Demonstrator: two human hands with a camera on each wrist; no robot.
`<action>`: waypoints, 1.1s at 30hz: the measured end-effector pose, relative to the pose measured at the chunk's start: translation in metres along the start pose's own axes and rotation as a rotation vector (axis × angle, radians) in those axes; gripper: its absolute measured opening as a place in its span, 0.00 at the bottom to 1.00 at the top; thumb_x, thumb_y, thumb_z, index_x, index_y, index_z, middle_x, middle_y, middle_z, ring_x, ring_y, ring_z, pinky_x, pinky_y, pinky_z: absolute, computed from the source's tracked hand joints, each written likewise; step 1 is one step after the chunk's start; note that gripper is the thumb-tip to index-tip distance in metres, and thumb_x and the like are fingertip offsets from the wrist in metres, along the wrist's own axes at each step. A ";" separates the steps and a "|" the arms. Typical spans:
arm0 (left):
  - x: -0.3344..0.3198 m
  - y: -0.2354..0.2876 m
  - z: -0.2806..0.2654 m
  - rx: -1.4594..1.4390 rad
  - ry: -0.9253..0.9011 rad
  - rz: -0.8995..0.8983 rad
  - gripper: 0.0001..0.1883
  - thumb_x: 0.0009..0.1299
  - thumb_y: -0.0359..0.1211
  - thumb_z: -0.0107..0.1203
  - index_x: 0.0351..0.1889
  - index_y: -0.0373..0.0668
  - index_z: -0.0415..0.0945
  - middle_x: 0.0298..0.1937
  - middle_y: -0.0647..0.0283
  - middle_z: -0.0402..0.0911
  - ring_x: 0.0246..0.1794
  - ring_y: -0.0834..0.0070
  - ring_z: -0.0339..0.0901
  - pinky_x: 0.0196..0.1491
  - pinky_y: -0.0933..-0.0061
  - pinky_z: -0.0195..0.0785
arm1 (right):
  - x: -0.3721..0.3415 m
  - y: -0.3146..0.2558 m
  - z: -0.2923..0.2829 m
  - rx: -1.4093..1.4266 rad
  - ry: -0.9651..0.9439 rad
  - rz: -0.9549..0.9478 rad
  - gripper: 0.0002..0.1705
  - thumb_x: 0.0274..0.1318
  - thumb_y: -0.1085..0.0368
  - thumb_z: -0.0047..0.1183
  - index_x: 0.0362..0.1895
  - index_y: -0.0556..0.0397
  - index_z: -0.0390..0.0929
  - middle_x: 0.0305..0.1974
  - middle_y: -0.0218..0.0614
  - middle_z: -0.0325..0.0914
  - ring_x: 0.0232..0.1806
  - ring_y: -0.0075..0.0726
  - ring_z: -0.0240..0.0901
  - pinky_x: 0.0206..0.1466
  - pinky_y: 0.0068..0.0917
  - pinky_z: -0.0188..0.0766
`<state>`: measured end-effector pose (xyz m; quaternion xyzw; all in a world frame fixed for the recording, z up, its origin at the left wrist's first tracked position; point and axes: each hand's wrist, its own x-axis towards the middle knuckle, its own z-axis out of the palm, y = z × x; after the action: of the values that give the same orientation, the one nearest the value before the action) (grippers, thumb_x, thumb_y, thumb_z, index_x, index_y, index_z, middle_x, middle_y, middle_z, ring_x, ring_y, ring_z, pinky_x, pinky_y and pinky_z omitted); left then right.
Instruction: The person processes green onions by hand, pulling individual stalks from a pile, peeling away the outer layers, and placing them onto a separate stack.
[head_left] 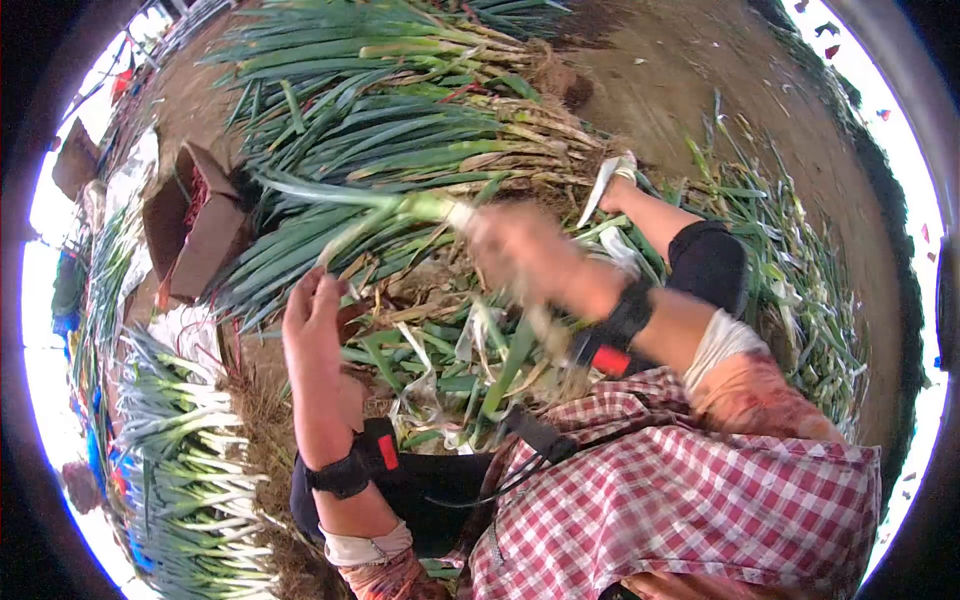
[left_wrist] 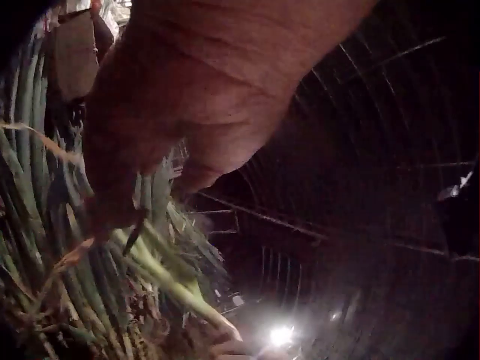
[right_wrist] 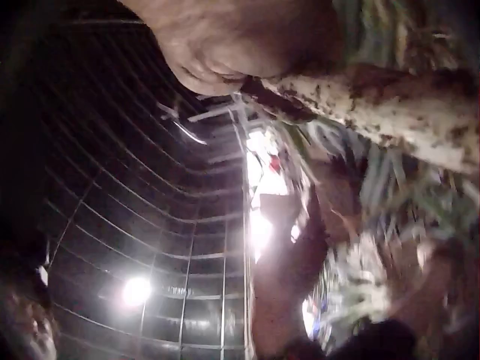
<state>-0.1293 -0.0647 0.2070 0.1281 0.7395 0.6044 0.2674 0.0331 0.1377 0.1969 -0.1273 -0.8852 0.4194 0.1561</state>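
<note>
Red-and-white checked apron point(head_left: 690, 490) takes up the lower right of the head view, over the person's lap. Big heap of untrimmed green onions point(head_left: 400, 145) lies across the top, leaves to the left, browned stalks and roots to the right, on bare brown ground point(head_left: 690, 75). Long row of cleaner green onions point(head_left: 195, 440) at lower left, white stalks side by side, roots facing right. Loose leaf scraps point(head_left: 790, 275) along the right, more stripped leaves point(head_left: 455, 365) in front of the person. Open cardboard box point(head_left: 205, 235) beside the heap's leaf tips, something red inside.

Right hand point(head_left: 535, 255) motion-blurred, closed round the white stalk of a single green onion point(head_left: 430, 207), held up over the heap; exact finger placement can't be told. Right wrist view shows that stalk dirt-speckled, crossing just under the hand. The onion's green end points left in the head view, one leaf angling down toward the left hand.

Left hand point(head_left: 318, 325) raised, fingers bent and nearly closed, tips pinching that drooping leaf point(head_left: 345, 240); left wrist view shows the pale green length running from the fingers.

Black wrist straps point(head_left: 343, 477) on both wrists, each with a small red patch point(head_left: 388, 452).
</note>
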 end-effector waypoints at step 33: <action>-0.025 0.016 0.008 0.332 -0.215 -0.154 0.15 0.66 0.35 0.48 0.46 0.34 0.68 0.33 0.67 0.69 0.25 0.84 0.60 0.29 0.87 0.53 | 0.019 0.305 0.126 -0.799 -0.338 0.449 0.13 0.46 0.62 0.46 0.37 0.54 0.71 0.39 0.46 0.72 0.41 0.46 0.71 0.41 0.43 0.66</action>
<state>-0.1063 -0.0675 0.2277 0.1773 0.8037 0.4348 0.3655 -0.0039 0.2444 -0.1139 -0.2953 -0.9404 0.0851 -0.1455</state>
